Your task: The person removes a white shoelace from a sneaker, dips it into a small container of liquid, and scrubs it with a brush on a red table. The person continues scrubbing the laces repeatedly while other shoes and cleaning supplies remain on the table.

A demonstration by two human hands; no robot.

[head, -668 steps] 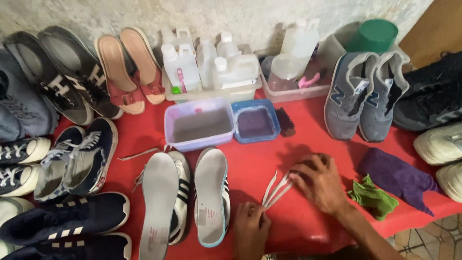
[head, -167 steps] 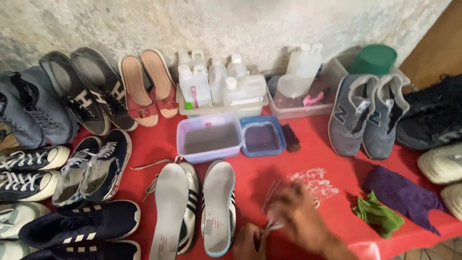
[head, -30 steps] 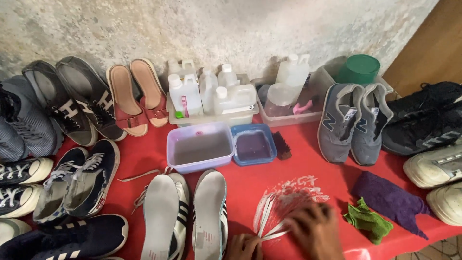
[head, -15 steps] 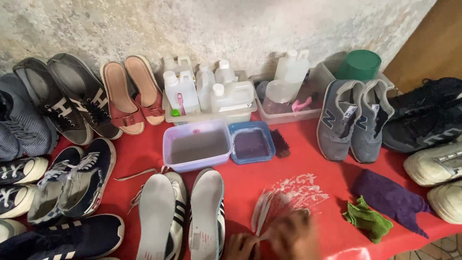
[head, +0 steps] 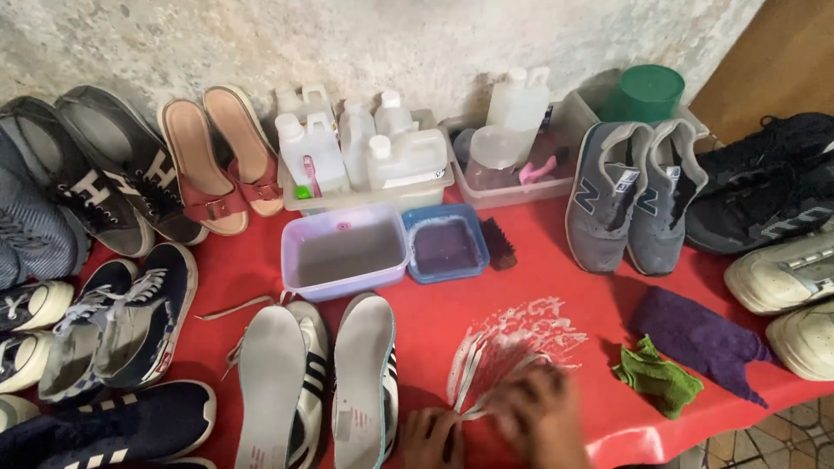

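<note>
Only one view is given, taken from a camera worn on the head. The scene is seen from above and in front of the red table (head: 539, 278), looking steeply down and forward toward the mottled wall (head: 391, 39) behind it. The table is viewed from close range; its near edge is cut off at the bottom of the frame. No second view is provided, so nothing is shared.

The worktop (head: 539, 278), covered in red, carries shoes along both sides, two tubs of water (head: 345, 252) at the middle, trays of bottles (head: 365, 156) by the wall, purple (head: 695, 339) and green cloths (head: 658, 378), and soapy white laces (head: 473, 373) near the front edge.
</note>
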